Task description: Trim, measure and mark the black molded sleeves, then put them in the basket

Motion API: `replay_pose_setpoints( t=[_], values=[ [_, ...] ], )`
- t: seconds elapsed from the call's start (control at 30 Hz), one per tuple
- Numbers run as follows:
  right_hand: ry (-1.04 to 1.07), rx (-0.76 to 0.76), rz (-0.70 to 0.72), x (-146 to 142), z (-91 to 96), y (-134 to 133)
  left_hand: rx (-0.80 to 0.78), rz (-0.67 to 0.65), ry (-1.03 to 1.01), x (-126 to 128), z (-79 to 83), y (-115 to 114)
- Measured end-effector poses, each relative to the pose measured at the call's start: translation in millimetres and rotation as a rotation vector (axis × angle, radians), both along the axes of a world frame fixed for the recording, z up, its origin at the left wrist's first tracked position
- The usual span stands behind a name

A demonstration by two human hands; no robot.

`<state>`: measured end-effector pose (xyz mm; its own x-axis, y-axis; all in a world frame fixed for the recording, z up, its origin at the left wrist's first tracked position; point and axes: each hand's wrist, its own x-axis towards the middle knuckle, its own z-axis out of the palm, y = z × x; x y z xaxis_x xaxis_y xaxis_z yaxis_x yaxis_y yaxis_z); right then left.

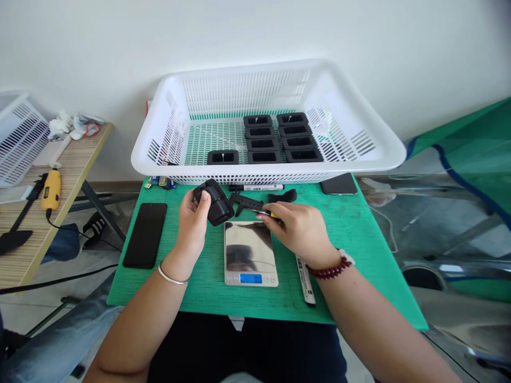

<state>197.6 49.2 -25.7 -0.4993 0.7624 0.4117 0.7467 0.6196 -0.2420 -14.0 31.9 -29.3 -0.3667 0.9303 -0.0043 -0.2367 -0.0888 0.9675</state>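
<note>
My left hand [192, 223] is closed around a small black rubbery box [215, 202], held just above the green mat. My right hand [297, 227] grips a black caliper [245, 203] with a yellow thumb piece, its jaws reaching toward the box. Both hands hover over the far edge of a small digital scale [249, 254] with a shiny steel plate and a blue display. A white plastic basket [361, 154] behind them holds several matching black boxes [279, 138] in rows.
A black phone [145, 234] lies left on the green mat [351, 223], another phone [339, 184] under the basket's right corner. Two markers [305, 282] [257, 187] lie on the mat. A side table [67, 175] with a yellow tool [51, 189] stands left.
</note>
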Motion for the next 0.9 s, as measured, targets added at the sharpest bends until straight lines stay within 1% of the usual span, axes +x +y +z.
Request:
replay_pose_setpoints(
  t=[0.07, 0.13, 0.23, 0.33, 0.37, 0.5, 0.53, 0.67, 0.7, 0.73, 0.83, 0.9],
  values=[
    [-0.022, -0.020, 0.086, -0.5, 0.6, -0.5, -0.019, -0.003, -0.038, 0.0, 1.0, 0.6],
    [-0.035, -0.027, 0.125, -1.4, 0.4, -1.1, -0.027, -0.025, -0.075, 0.0, 2.0, 0.7],
    [-0.031, -0.011, 0.065, -0.8, -0.3, -0.6, -0.016, -0.056, -0.088, 0.4, 2.3, 0.1],
    [-0.008, 0.007, -0.005, 1.4, -0.2, 0.5, 0.006, -0.058, -0.051, 1.0, 1.1, -0.5],
    [-0.003, 0.004, -0.002, 1.8, 0.0, 0.6, 0.008, -0.056, -0.042, 1.1, 0.8, -0.5],
    [-0.018, -0.021, 0.119, 0.6, 0.7, -0.1, -0.013, -0.046, -0.050, 1.2, 0.8, -0.3],
    [-0.023, -0.018, 0.127, 0.1, 0.6, -0.2, -0.018, -0.049, -0.058, 1.1, 0.9, -0.4],
    [-0.010, 0.012, 0.015, 0.9, -0.1, 0.8, -0.017, -0.081, -0.074, 1.5, 1.7, -1.3],
    [0.000, 0.008, 0.007, 1.4, 0.0, 1.1, -0.014, -0.082, -0.072, 1.8, 2.1, -1.5],
    [0.011, -0.002, 0.024, 1.8, 0.1, 1.3, -0.014, -0.080, -0.072, 2.2, 2.5, -1.7],
    [0.030, -0.046, 0.148, 1.7, 0.4, 0.7, -0.045, -0.077, -0.101, 2.9, 3.8, -1.7],
    [0.030, -0.048, 0.185, 1.0, 0.3, 0.0, -0.071, -0.089, -0.125, 2.8, 4.2, -1.5]
  ],
)
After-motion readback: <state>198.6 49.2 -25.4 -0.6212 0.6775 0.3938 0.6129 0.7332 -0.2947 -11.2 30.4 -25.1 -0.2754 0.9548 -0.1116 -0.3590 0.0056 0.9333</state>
